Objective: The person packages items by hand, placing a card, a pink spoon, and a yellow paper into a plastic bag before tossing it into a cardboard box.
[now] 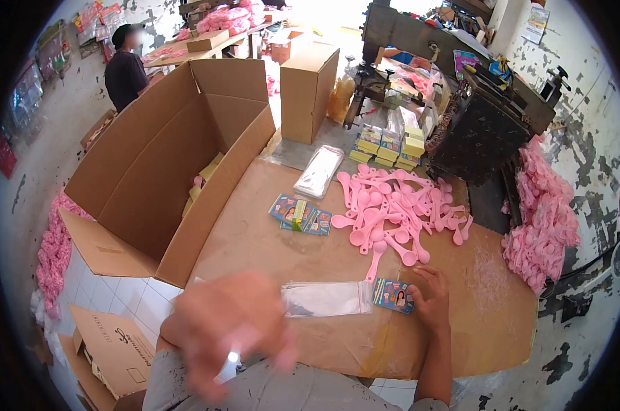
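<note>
brown table (474,329): left hand (432,300) touches printed cards (393,296), lettering too small.

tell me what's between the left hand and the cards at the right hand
Flat, clear plastic bags lie on the table there, in the head view.

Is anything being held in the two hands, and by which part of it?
The right hand touches the printed cards at their right end; whether it grips them cannot be told. The left hand is too blurred to tell.

A workshop, with machinery (484,130) and stacked goods (385,145).
</note>
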